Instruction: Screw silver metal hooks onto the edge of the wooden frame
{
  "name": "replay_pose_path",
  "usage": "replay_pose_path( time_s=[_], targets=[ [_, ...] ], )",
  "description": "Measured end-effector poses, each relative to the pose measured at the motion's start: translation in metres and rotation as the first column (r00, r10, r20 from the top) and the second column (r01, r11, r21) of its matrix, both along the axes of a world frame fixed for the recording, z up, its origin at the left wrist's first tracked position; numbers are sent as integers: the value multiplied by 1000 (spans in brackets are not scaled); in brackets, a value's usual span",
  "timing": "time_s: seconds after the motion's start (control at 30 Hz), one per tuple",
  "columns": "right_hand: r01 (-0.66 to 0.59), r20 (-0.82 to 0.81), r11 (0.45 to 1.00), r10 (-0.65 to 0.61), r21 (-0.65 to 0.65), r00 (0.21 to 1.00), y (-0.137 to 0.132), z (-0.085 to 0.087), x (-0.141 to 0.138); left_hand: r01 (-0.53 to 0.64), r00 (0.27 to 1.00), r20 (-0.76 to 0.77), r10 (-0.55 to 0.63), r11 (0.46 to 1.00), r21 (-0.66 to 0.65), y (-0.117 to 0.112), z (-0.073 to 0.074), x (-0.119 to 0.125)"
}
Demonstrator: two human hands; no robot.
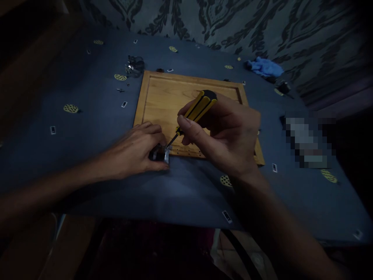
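Note:
My right hand [227, 132] is closed around a yellow and black screwdriver [198, 109], its shaft slanting down to the left. The screwdriver's tip meets a small shiny metal fitting [166, 154], which looks like a hinge, at the near edge of a wooden panel [163, 99]. My left hand [142, 146] grips this fitting between thumb and fingers, which partly hide it. The panel lies flat, with a raised frame and a row of small dark holes along its near side.
On the blue patterned tablecloth [96, 155], several metal fittings [134, 66] lie beyond the panel's left corner, with a small screw [120, 90] nearer. A blue cloth [265, 67] rests at the back right. A pixelated object [309, 140] is at right. The patterned wall [221, 23] stands behind.

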State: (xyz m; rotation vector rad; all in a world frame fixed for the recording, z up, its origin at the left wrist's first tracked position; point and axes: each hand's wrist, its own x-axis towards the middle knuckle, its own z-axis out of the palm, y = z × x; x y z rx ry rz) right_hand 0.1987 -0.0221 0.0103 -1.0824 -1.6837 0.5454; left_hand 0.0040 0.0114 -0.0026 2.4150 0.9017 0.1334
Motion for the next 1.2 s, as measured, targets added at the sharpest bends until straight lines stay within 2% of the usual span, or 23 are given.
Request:
replay_pose_path(
  time_s=[0.23, 0.53, 0.7, 0.9, 1.2],
  targets=[
    [-25, -20, 999, 25, -41, 999, 1, 1, 4, 3, 1000, 30, -4, 1000, 25, 0, -4, -1],
    [-94, -2, 996, 94, -2, 996, 0, 3, 3, 1, 1000, 15, -1, 1000, 4, 1, -2, -1],
    [-77, 3, 996, 77, -51, 997, 1, 4, 5, 4, 1000, 17, -5, 1000, 20, 0, -2, -1],
    [-154, -56, 984, 149, -87, 987, 1, 7, 7, -5, 1000, 6, 5, 1000, 7, 0, 0, 0],
    [-163, -63, 981, 157, -106, 986, 0, 7, 7, -7, 1000, -4, 7, 1000, 5, 1, -1, 0]
  ],
)
